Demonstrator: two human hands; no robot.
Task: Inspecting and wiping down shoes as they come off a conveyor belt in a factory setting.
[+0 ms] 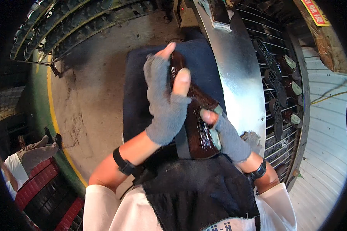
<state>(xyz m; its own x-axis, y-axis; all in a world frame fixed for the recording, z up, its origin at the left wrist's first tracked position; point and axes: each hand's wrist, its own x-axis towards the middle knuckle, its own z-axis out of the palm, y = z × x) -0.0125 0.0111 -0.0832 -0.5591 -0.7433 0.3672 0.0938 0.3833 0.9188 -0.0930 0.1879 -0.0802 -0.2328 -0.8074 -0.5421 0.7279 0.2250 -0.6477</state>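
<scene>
A glossy dark-brown shoe (199,133) with a textured surface lies across my lap, its narrow end pointing away from me. Pale green material (215,138) shows at its opening on the right. My left hand (162,96), in a grey fingerless glove, is closed on the narrow front part, the thumb over the top and the fingers along the left side. Gloved the same way, my right hand (232,135) grips the shoe at the opening, thumb on the brown surface. Its other fingers are hidden. A dark blue cloth (137,88) lies beneath.
On the right runs a metal bench top (237,65) with a phone-like dark object (219,13) at its far end. Beyond it, a wire rack (273,134) holds dark soles (274,81) and brown shoes (290,87). Shelving (77,23) stands far left; another person (17,169) is at lower left.
</scene>
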